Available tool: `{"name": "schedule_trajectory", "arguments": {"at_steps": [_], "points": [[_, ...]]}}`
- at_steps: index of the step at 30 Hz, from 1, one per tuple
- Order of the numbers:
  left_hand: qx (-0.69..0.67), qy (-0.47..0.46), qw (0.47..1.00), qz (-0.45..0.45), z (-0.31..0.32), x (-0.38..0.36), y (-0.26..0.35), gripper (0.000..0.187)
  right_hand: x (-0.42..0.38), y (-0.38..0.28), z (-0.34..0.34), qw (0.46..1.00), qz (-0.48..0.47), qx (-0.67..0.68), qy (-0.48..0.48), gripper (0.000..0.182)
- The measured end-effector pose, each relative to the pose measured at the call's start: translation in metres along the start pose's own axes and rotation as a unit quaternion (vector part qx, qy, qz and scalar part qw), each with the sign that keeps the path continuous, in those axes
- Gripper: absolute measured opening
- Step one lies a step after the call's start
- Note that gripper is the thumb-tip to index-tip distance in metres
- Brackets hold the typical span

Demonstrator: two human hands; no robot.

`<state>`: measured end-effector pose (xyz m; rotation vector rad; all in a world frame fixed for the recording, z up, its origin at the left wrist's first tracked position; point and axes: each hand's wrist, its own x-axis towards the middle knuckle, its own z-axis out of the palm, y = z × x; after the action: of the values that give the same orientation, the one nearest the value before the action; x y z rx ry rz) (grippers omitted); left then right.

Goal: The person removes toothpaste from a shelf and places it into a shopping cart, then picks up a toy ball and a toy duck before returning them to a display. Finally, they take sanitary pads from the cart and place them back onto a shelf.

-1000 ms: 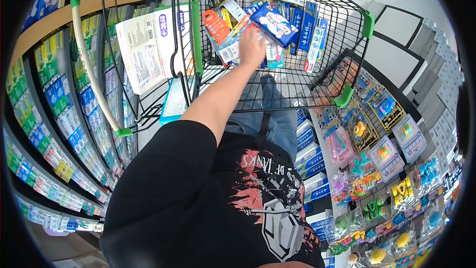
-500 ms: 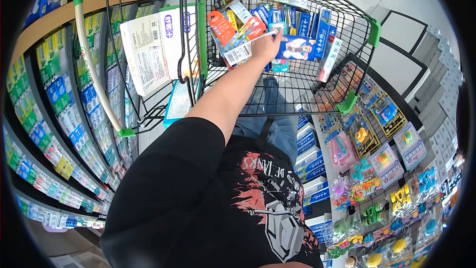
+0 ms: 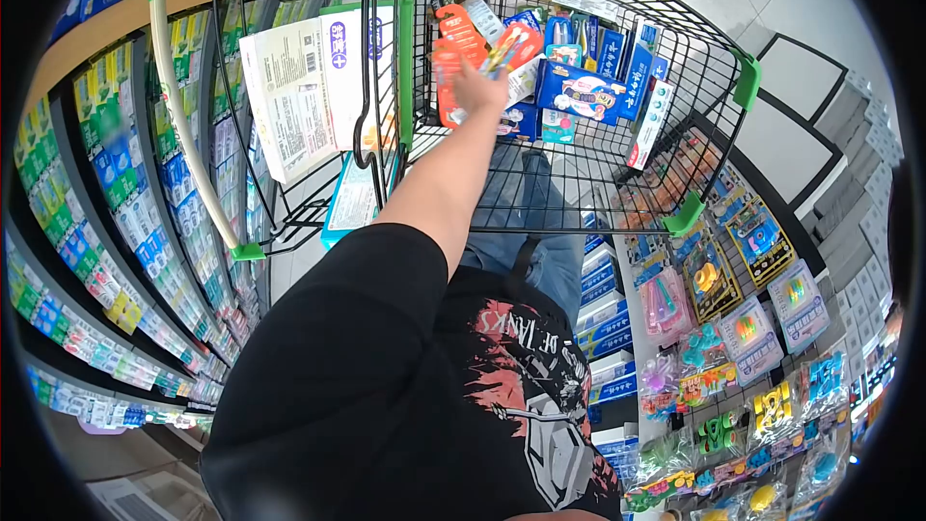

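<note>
Left hand is inside cart; fingers blurred, cannot tell whether they grip. Red pack lies immediately left of hand; toothbrush pack just beyond, far right; blue pack right, apart.

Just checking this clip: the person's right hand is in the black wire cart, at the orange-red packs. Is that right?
Not quite: it is the left hand, not the right. The head view shows the bare forearm coming from the person's left side. The rest stands: the hand is in the black wire cart, at the orange-red packs.
</note>
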<state>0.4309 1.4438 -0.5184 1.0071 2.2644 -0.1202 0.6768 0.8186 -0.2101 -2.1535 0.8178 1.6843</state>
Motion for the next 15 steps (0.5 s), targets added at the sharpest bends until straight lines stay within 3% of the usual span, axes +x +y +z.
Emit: {"name": "schedule_trajectory", "arguments": {"at_steps": [1,3,5,9,15], "points": [[-0.023,-0.044,0.998,0.027,-0.001,-0.011,0.004,0.097,0.001,-0.002,-0.001,1.000,-0.005,-0.006,-0.003,0.050],[0.019,0.013,0.989,0.148,0.028,-0.047,0.014,0.077,-0.001,-0.008,-0.001,1.000,-0.013,-0.017,-0.005,0.046],[0.032,-0.009,0.982,0.184,0.023,-0.073,0.033,0.067,-0.001,-0.012,0.000,0.999,-0.021,-0.026,-0.006,0.042],[0.042,0.033,0.974,0.220,0.024,-0.092,0.037,0.071,-0.004,-0.017,-0.002,0.998,-0.042,-0.049,-0.008,0.034],[0.033,-0.002,0.967,0.254,0.004,-0.086,0.029,0.069,-0.009,-0.016,0.002,0.991,-0.093,-0.095,-0.011,0.024]]}}
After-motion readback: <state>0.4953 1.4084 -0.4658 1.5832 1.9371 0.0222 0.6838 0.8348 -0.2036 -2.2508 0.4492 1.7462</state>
